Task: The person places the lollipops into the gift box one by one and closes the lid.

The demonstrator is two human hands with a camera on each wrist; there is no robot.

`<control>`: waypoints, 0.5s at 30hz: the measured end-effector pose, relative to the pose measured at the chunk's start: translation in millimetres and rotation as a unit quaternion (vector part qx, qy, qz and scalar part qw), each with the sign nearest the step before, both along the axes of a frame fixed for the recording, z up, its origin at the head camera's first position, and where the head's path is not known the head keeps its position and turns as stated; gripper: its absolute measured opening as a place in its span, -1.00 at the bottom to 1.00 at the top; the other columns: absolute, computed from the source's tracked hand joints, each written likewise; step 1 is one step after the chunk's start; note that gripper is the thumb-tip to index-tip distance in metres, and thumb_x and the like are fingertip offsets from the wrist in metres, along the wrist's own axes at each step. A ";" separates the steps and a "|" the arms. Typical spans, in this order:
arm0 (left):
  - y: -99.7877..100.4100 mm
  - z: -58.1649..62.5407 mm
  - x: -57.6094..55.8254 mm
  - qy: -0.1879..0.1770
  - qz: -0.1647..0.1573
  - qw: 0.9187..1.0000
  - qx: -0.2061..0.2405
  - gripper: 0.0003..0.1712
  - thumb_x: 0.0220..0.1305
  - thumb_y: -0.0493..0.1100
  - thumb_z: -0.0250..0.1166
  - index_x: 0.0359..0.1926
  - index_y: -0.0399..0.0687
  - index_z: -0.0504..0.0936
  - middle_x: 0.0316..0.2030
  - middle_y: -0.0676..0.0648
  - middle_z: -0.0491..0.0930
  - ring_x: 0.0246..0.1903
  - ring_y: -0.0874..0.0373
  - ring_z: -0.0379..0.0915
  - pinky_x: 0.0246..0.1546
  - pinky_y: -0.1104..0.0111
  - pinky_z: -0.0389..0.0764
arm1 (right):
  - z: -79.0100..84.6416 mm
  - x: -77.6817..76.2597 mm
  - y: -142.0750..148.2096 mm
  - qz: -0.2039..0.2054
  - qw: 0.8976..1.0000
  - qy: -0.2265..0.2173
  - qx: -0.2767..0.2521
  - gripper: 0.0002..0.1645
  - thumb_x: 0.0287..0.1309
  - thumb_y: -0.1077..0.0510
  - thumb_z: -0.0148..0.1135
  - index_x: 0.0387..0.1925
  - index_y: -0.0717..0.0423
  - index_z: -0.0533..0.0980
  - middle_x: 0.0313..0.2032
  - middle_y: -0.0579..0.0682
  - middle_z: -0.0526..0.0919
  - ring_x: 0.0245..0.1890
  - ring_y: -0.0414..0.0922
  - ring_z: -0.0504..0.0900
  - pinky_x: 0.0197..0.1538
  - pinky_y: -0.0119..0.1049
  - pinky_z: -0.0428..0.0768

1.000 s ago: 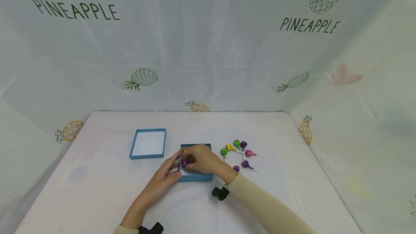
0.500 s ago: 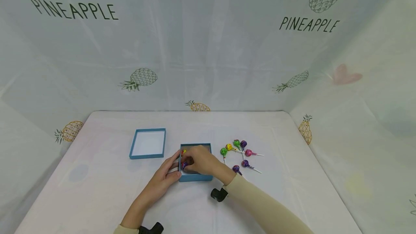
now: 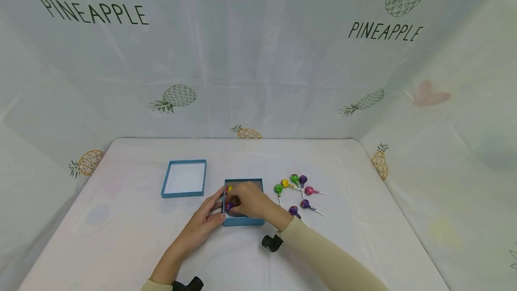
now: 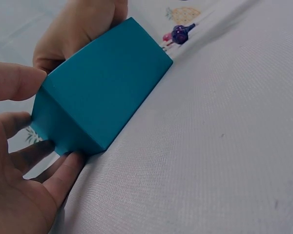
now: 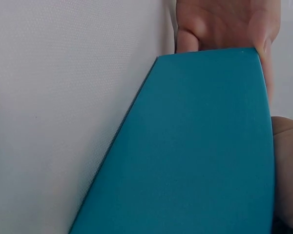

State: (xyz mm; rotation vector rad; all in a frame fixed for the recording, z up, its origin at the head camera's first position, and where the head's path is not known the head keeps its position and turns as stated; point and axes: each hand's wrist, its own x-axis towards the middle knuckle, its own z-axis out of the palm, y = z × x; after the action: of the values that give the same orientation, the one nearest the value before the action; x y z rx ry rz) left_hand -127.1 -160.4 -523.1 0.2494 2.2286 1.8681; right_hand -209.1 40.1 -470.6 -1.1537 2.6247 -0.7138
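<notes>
My left hand (image 3: 206, 217) rests along the left side of a blue open box (image 3: 243, 222), its thumb at the near corner. The left wrist view shows the left fingers fairly straight against the box wall. My right hand (image 3: 250, 199) reaches down into the box with curled fingers, pinching a purple-wrapped lollipop (image 3: 229, 207) by its left wall. A yellow-and-red lollipop (image 3: 228, 189) shows farther back in the box. The right hand covers most of the inside. In the right wrist view the box wall (image 5: 200, 141) hides the right fingertips.
Right of the box lie several lollipops, among them a green one (image 3: 278, 188), a yellow one (image 3: 284, 183), a pink one (image 3: 308, 190) and a purple one (image 3: 304, 204). The blue-rimmed lid (image 3: 183, 194) lies inside-up at the left on the white-covered table (image 3: 121, 237).
My right hand has shifted slightly down and left inside the box, bringing the purple lollipop lower by the left wall. The left hand stays in place.
</notes>
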 end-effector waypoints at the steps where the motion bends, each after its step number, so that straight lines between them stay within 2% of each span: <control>1: 0.1 0.3 0.2 -0.001 0.000 1.000 0.000 -0.18 0.59 -0.05 0.22 0.71 0.33 0.08 0.64 -0.08 0.11 0.53 -0.14 0.24 0.23 0.54 0.46 | -0.7 -0.1 -0.3 0.001 1.000 0.001 0.001 -0.83 0.22 0.19 0.58 -0.15 0.03 0.79 -0.33 -0.14 0.74 -0.38 -0.33 0.56 -0.29 -0.57 0.53; 11: 1.7 -0.2 0.2 0.006 -0.001 1.000 0.000 -0.19 0.59 -0.06 0.22 0.70 0.28 0.10 0.63 -0.15 0.12 0.51 -0.20 0.28 0.21 0.53 0.48 | -4.3 -0.5 -1.6 0.002 1.000 0.009 0.010 -0.83 0.19 0.17 0.60 -0.17 0.01 0.79 -0.34 -0.16 0.75 -0.39 -0.40 0.56 -0.29 -0.60 0.53; 15: 1.8 -0.3 -0.3 0.003 0.002 1.000 -0.002 -0.19 0.59 -0.04 0.23 0.70 0.33 0.10 0.63 -0.11 0.13 0.51 -0.16 0.28 0.21 0.53 0.48 | -4.2 -0.3 -1.3 0.002 1.000 0.017 0.015 -0.83 0.19 0.17 0.60 -0.17 0.00 0.79 -0.34 -0.17 0.75 -0.39 -0.40 0.56 -0.29 -0.60 0.53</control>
State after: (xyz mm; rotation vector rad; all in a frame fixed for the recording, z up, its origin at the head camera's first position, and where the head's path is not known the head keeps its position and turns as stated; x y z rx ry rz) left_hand -127.4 -158.7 -523.5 0.2502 2.2393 1.8671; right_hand -209.5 38.9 -474.8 -1.1721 2.6508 -0.6587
